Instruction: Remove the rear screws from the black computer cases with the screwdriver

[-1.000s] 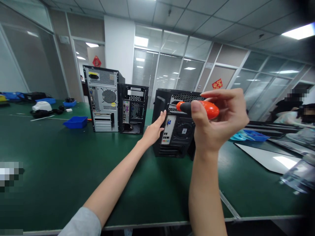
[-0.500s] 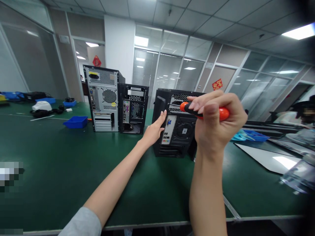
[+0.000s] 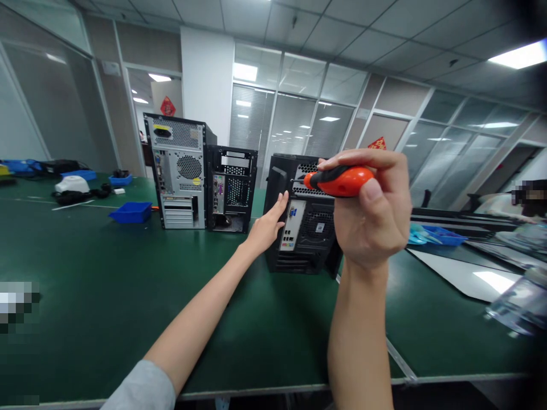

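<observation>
- the left arm reaches up from the lower left to the middle of the frame; the left hand [image 3: 267, 230] lies open, fingers extended, against the left part of the nearest tower [image 3: 318, 247].
- the right arm rises from the bottom, right of center, wrist bent; the right hand [image 3: 374, 210] wraps its fingers and thumb around one orange-and-black screwdriver [image 3: 339, 181].
- the screwdriver's shaft points left at the tower's upper back panel, right of center; whether its tip touches is too small to tell.
- three computer towers stand on one green table [image 3: 205, 319]: the nearest, a silver-backed tower [image 3: 182, 171] left of center and a smaller black tower [image 3: 233, 199] between.
- one blue tray [image 3: 131, 212] sits at middle left, one white sheet [image 3: 465, 276] at right.
</observation>
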Demonstrator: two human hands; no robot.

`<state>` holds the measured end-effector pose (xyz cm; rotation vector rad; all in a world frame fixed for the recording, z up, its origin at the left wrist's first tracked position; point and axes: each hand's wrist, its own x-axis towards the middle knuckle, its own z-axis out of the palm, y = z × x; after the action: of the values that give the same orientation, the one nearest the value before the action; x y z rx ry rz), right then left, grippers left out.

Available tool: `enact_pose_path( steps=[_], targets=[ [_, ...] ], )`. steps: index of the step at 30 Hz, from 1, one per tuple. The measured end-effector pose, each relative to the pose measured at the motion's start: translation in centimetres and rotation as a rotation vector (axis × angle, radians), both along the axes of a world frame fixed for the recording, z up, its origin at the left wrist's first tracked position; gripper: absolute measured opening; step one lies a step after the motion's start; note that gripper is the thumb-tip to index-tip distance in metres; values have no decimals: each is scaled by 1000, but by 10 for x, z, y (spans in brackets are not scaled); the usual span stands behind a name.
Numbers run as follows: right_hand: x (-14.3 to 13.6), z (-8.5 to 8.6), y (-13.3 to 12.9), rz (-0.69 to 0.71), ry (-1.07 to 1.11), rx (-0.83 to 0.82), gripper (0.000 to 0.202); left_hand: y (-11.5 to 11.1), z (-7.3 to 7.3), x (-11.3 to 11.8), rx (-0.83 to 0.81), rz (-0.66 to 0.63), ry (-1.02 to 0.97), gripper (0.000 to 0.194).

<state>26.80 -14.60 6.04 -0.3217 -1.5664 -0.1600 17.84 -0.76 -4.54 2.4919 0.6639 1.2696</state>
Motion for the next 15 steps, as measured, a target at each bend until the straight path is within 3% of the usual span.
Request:
enact_pose_path(
  steps=[7,15],
  targets=[
    [-4,0,-3,-96,-133,53,23,2,-2,1,2,15,-12,85],
    [1,0,-8,-131,-98,60,21,1,-1,0,5,2,-13,87]
  ],
)
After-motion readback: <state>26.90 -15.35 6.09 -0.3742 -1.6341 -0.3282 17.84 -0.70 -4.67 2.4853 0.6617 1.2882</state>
